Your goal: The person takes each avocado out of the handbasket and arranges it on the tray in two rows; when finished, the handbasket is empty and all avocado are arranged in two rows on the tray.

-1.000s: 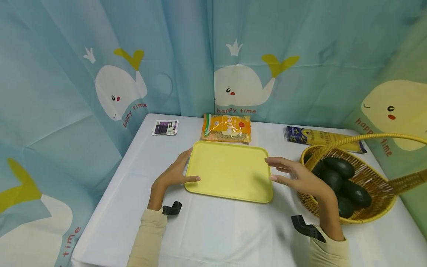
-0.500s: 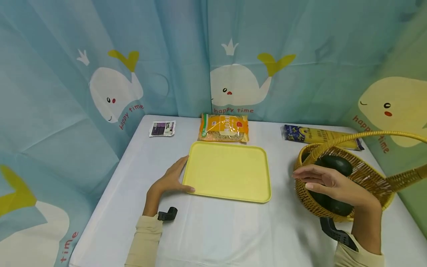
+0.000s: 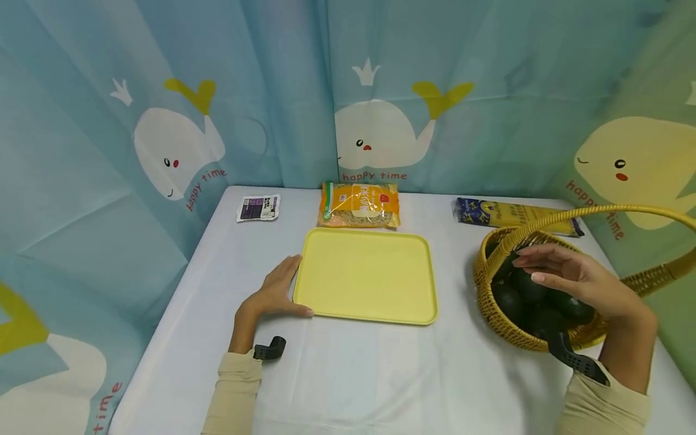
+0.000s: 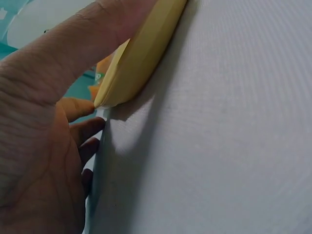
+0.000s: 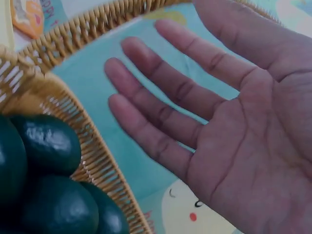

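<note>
A yellow rectangular tray [image 3: 364,275] lies flat on the white-covered table. My left hand [image 3: 274,293] rests at its near left corner, thumb by the front edge and fingers along the left side; in the left wrist view the forefinger meets the tray corner [image 4: 141,53]. To the right is a wicker basket [image 3: 486,302] holding several smooth dark green avocados [image 3: 527,287]. Over the basket hovers my right hand [image 3: 592,284], fingers relaxed and holding nothing. The right wrist view shows its bare palm beside the basket rim and avocados [image 5: 58,204].
Behind the tray lies an orange bag of grain [image 3: 359,205]. A small white and purple packet [image 3: 258,208] is at the back left, a long blue and yellow package [image 3: 511,214] at the back right. The basket's tall handle [image 3: 614,208] arches up near my right hand.
My right hand has moved right, from beside the tray to over the basket. The left hand has shifted slightly, from over the tray's left edge to its near left corner.
</note>
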The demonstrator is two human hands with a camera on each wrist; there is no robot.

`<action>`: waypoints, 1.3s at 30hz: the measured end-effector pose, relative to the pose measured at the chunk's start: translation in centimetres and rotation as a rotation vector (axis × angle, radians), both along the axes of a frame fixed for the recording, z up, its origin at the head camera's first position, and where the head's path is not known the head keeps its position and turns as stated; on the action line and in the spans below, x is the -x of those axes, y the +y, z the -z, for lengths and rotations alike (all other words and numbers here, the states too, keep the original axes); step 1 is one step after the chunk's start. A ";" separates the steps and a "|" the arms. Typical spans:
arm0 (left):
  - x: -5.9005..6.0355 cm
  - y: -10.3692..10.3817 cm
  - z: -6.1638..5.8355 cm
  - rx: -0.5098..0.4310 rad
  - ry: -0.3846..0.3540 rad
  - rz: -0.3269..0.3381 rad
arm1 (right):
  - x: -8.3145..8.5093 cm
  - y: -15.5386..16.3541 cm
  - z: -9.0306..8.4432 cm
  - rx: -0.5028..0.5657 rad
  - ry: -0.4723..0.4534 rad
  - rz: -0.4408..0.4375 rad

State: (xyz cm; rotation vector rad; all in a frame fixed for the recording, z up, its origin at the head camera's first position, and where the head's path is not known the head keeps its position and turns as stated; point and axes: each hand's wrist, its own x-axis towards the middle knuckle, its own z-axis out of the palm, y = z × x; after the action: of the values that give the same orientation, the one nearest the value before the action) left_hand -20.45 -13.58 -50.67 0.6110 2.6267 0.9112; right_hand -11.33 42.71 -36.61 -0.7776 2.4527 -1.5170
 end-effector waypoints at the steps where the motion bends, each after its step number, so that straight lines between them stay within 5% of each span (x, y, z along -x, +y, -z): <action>1: 0.0 0.0 -0.1 0.008 0.003 0.005 | 0.1 0.3 0.1 0.003 0.008 0.020; 9: 0.1 0.3 -0.2 0.035 0.020 0.010 | 1.2 2.6 1.0 -0.115 0.048 0.207; 16: 0.0 0.4 -0.3 0.035 0.033 -0.001 | 2.3 3.2 1.5 -0.284 -0.039 0.383; 30: 0.0 0.3 -0.2 0.054 0.021 -0.017 | 2.8 3.6 2.9 -0.321 -0.106 0.342; 39: -0.2 0.0 -0.2 0.054 0.021 -0.020 | 3.5 3.1 3.4 -0.369 -0.071 0.317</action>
State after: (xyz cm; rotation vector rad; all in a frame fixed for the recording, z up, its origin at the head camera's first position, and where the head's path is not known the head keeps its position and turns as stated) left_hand -20.21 -13.59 -50.43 0.5851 2.6716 0.8413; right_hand -14.82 45.84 -40.00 -0.2746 2.7786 -1.0914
